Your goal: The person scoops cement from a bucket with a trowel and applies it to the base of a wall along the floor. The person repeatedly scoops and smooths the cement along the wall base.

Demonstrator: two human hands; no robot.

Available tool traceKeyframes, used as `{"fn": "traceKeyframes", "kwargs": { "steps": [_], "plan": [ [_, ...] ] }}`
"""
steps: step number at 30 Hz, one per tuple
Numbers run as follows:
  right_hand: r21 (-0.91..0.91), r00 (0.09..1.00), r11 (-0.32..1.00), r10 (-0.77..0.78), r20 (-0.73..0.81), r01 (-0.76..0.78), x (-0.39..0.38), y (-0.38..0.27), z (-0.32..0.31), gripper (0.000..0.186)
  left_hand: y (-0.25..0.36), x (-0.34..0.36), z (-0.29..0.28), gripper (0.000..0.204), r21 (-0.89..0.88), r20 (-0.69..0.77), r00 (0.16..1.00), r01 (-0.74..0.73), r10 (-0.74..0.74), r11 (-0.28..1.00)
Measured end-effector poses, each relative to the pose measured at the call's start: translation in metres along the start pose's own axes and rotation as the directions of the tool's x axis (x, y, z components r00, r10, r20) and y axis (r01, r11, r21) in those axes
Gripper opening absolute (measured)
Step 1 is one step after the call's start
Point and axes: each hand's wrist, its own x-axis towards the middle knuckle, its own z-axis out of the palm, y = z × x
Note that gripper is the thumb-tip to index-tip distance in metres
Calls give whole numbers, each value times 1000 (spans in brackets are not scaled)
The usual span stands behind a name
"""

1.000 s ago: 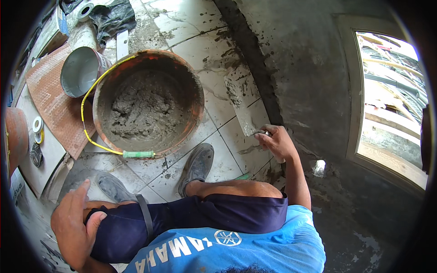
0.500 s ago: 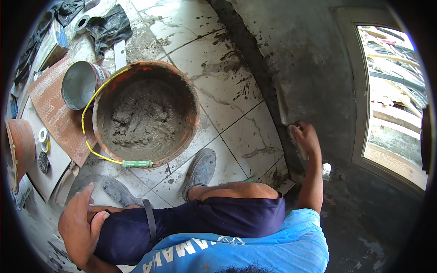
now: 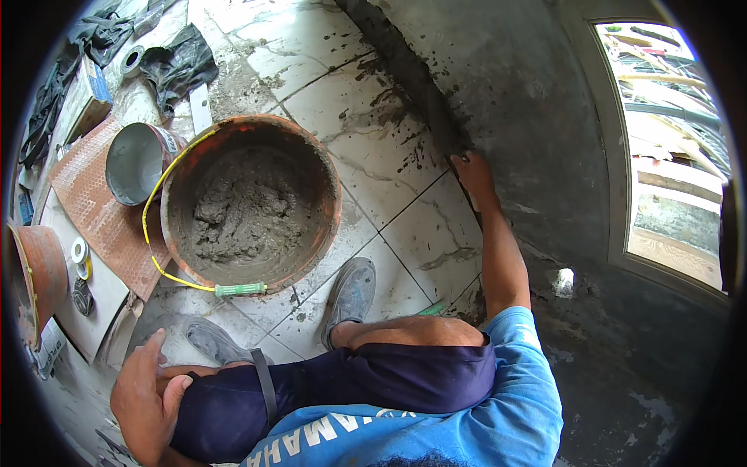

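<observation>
My left hand point(image 3: 146, 397) rests over my left knee, with its thumb and fingers apart and nothing in it. On the right, my right arm stretches forward to the foot of the wall. There my right hand point(image 3: 476, 180) is closed, with its fingers against the lower end of a dark wet mortar strip point(image 3: 412, 74). What it grips is hidden under the hand. In front of me stands an orange bucket point(image 3: 333, 226) with grey wet mortar point(image 3: 249, 206) inside. Its yellow handle point(image 3: 148, 210), with a green grip, hangs down on the left.
White marbled tiles point(image 3: 373, 167) are spattered with mortar. Left of the bucket are a grey-lined pail point(image 3: 132, 167), a brown patterned sheet point(image 3: 85, 179), a tape roll point(image 3: 79, 251) and a second orange bucket point(image 3: 43, 272). A window frame point(image 3: 618, 156) is set in the grey wall point(image 3: 537, 117).
My right hand has moved forward and left along the wall's foot, to the mortar strip. The pale object seen at that hand before is out of sight. My left hand stays on the knee.
</observation>
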Motion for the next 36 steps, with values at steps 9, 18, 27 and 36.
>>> {"fn": "traceKeyframes", "kwargs": {
  "steps": [9,18,27,36],
  "plan": [
    [39,995,997,65,-78,-62,-49,46,-12,53,-8,4,1,68,-22,-20,999,-48,48,999],
    [-377,962,917,-211,-173,133,-173,-74,-104,31,-1,6,-6,62,137,-130,985,-99,117,986],
    [-550,506,279,-803,316,787,-166,-291,-51,17,-6,-16,-15,63,103,-123,965,-221,233,970],
    [-312,513,407,-663,545,858,-167,-326,-1,19,-27,-48,-14,67,-12,-152,958,-248,244,969]
  ]
}}
